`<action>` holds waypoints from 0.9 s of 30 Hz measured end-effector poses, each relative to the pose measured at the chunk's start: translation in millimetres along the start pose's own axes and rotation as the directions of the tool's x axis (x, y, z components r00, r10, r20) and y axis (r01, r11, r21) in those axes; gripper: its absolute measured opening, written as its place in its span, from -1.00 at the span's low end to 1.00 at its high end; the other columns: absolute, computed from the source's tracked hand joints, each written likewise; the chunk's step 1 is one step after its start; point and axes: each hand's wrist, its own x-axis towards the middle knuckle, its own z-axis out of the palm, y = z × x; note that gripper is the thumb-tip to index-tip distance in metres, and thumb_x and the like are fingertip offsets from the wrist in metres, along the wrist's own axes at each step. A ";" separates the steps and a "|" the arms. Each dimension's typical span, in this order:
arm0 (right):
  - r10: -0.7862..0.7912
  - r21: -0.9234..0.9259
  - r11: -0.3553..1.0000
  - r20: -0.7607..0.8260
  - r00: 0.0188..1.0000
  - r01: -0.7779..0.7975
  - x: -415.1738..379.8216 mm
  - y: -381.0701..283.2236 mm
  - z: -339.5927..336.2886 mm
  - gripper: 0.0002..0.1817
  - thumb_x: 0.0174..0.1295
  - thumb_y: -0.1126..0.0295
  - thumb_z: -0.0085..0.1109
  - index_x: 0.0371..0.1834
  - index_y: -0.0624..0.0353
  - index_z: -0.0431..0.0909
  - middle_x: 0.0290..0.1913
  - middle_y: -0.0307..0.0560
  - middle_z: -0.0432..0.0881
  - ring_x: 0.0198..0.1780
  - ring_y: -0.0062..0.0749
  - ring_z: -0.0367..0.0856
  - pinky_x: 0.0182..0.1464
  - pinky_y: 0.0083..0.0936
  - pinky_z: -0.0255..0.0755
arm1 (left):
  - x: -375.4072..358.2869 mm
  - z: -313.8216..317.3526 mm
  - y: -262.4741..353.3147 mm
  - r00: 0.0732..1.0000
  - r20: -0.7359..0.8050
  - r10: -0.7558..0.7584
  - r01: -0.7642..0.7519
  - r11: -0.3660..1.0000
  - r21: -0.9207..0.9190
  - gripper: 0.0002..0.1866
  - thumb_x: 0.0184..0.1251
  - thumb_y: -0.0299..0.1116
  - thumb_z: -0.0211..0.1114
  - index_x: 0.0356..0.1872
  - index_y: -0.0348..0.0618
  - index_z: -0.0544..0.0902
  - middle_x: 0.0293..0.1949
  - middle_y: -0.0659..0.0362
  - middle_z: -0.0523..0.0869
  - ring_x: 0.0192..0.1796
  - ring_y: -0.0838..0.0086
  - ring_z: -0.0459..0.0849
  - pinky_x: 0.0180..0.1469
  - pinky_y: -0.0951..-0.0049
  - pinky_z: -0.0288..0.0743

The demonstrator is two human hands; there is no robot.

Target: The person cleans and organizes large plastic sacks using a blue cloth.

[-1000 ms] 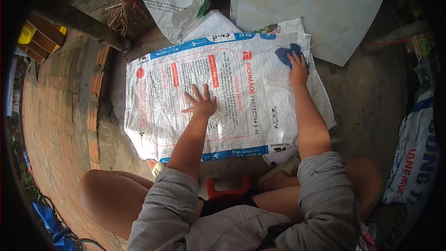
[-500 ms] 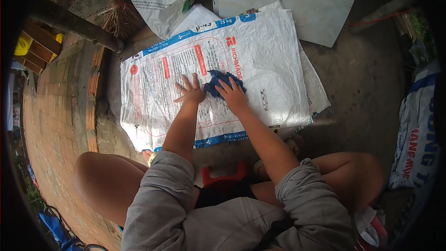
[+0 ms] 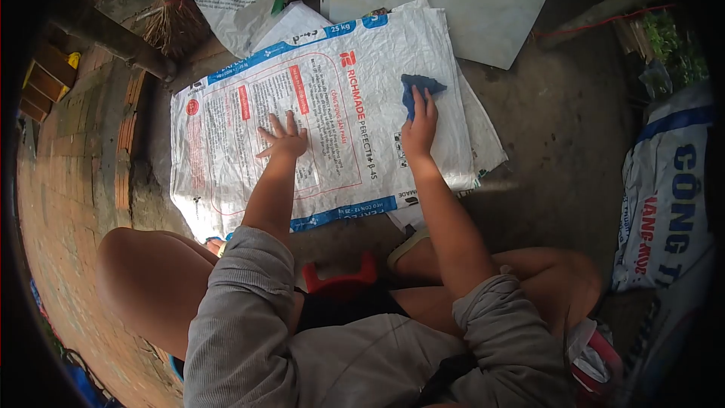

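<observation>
A white woven sack with blue bands and red and black print lies flat on the ground before me. My left hand rests on its printed middle with the fingers spread. Toward the sack's right side, my right hand presses a crumpled dark blue cloth onto the surface. The cloth sticks out beyond the fingertips, and part of it is hidden under them.
Behind the sack stand a pale board and another white bag. A straw broom and a pole are at the upper left. A filled sack is at the right, a red stool between my legs.
My right hand has moved right across the sack with the blue cloth, away from my left hand. My left hand stays spread on the print. The whole view has shifted slightly.
</observation>
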 end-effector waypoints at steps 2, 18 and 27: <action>-0.338 0.114 0.941 0.363 0.868 0.318 -36.4 -37.4 39.6 -0.35 0.11 0.65 0.05 0.33 -0.09 0.42 0.41 0.00 0.30 0.37 0.09 0.28 0.33 -0.11 0.34 | 0.1 2.1 -0.5 1.000 -0.003 -0.001 0.000 1.000 -0.011 -0.31 0.49 0.19 -0.30 0.54 0.53 -0.32 0.57 0.21 -0.54 0.53 -0.23 -0.59 0.12 -0.80 -0.06; 0.246 -0.317 0.898 -0.209 0.946 -0.304 -56.9 49.0 -33.5 -0.18 -0.05 0.73 0.13 0.41 -0.01 0.31 0.37 0.16 0.31 0.33 0.16 0.30 0.38 -0.10 0.23 | -4.1 -0.3 -3.9 1.000 -0.017 0.023 -0.023 0.999 -0.042 -0.32 0.49 0.21 -0.33 0.54 0.53 -0.32 0.56 0.23 -0.57 0.51 -0.23 -0.62 0.12 -0.82 -0.08; -0.364 -0.035 0.869 0.632 0.684 0.494 -137.6 -21.5 20.0 -0.33 0.06 0.66 0.03 0.26 -0.23 0.51 0.39 -0.17 0.35 0.39 0.05 0.26 0.29 -0.13 0.39 | -12.3 -17.8 -16.5 0.992 0.063 0.106 -0.092 0.978 -0.187 -0.01 0.24 0.26 0.16 0.55 0.52 -0.29 0.57 0.22 -0.56 0.53 -0.19 -0.62 0.17 -0.79 -0.15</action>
